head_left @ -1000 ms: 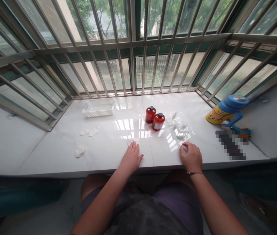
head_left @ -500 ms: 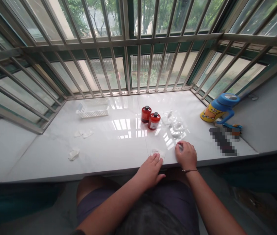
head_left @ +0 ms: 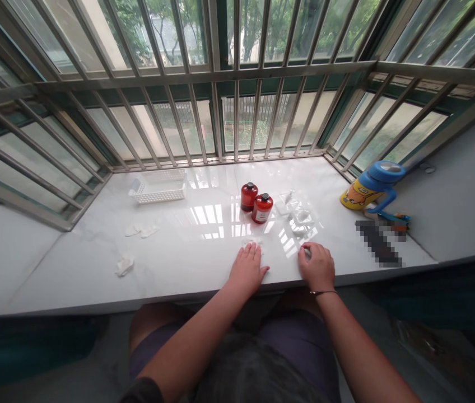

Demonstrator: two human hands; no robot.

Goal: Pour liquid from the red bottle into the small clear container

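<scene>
My left hand point(head_left: 246, 270) lies flat on the white counter point(head_left: 187, 263), fingers stretched forward over a crumpled white tissue point(head_left: 256, 242). The tissue is mostly covered by the fingers. My right hand point(head_left: 318, 264) rests near the front edge with its fingers curled. Something small and pale grey point(head_left: 307, 254) shows between thumb and forefinger, too hidden to name. Beyond the hands stand two red bottles with black caps, the rear bottle point(head_left: 248, 198) and the labelled front bottle point(head_left: 262, 210). Clear plastic packaging point(head_left: 302, 218) lies to their right.
A white perforated basket point(head_left: 159, 193) sits at the back left. Used tissues, a flat tissue point(head_left: 141, 230) and a crumpled tissue point(head_left: 125, 266), lie on the left. On the right are a blue-yellow flask point(head_left: 372, 186) and a blurred dark object point(head_left: 378, 243). Metal bars point(head_left: 220, 75) enclose the window.
My left hand has slid forward and to the left, with the tissue under its fingers. My right hand stays at the counter's edge. The view has shifted slightly.
</scene>
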